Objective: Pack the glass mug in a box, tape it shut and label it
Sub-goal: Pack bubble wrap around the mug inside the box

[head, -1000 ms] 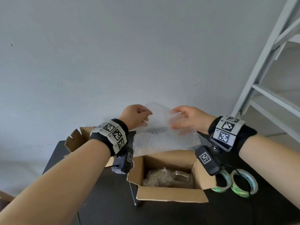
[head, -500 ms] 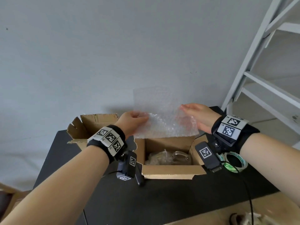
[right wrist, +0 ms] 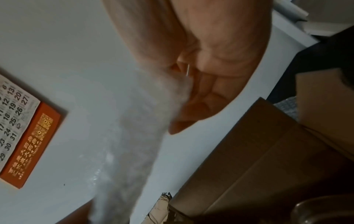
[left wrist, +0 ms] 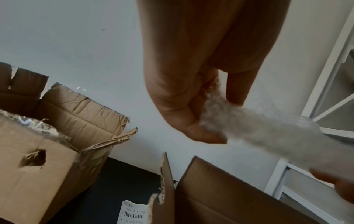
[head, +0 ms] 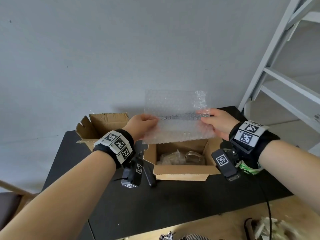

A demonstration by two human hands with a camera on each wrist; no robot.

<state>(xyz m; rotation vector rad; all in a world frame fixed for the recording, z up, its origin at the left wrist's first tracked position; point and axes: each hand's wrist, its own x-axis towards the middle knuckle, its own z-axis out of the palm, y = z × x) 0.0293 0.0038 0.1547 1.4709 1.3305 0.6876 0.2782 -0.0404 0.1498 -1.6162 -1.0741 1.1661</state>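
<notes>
A clear sheet of bubble wrap (head: 174, 115) is stretched upright between my two hands, above the open cardboard box (head: 181, 172). My left hand (head: 142, 124) pinches its left edge (left wrist: 212, 119). My right hand (head: 216, 122) pinches the right edge (right wrist: 172, 94). Down inside the box lies the glass mug (head: 192, 155), its handle showing, beside crumpled clear packing (head: 168, 157). The box flaps stand open.
A second torn cardboard box (head: 102, 125) stands at the back left of the black table (head: 173, 205). Rolls of tape (head: 249, 168) lie right of the box, a dark tool (head: 149, 175) left of it. A printed label (left wrist: 133, 212) lies on the table. White shelving (head: 280, 80) rises at right.
Both hands have spread apart and unfolded the bubble wrap from a crumpled piece into a flat upright sheet. My head view has tilted down, showing more table.
</notes>
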